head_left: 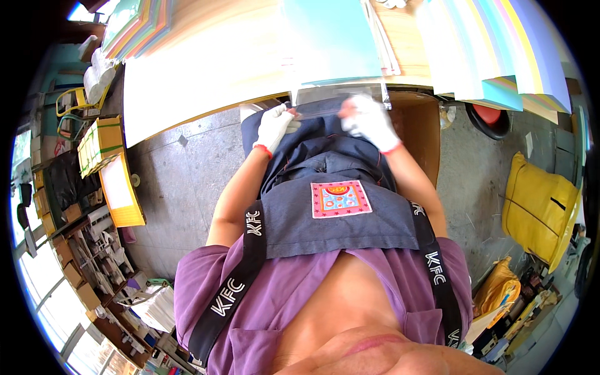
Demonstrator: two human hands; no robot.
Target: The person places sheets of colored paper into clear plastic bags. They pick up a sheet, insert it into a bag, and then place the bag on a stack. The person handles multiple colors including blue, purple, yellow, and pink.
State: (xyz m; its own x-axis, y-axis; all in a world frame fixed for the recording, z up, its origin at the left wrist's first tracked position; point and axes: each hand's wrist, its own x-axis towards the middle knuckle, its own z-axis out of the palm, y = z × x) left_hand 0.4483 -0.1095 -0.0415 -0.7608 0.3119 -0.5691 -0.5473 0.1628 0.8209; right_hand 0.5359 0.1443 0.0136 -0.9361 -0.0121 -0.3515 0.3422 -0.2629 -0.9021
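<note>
A teal stack of sheets lies at the table's near edge inside a clear plastic bag, whose open end hangs over the edge. Just below it, a thin clear plastic strip stretches between my hands; I cannot tell whether it is part of the bag. My left hand, in a white glove with bare fingertips, is closed on the strip's left end. At the other end my right hand, gloved alike and blurred by motion, has its fingers bent together at the strip.
Tall stacks of coloured paper stand on the table, one at the right and one at the far left. A brown cardboard box is under the edge by my right arm. Beyond lie a yellow wrapped bundle and a strapped carton.
</note>
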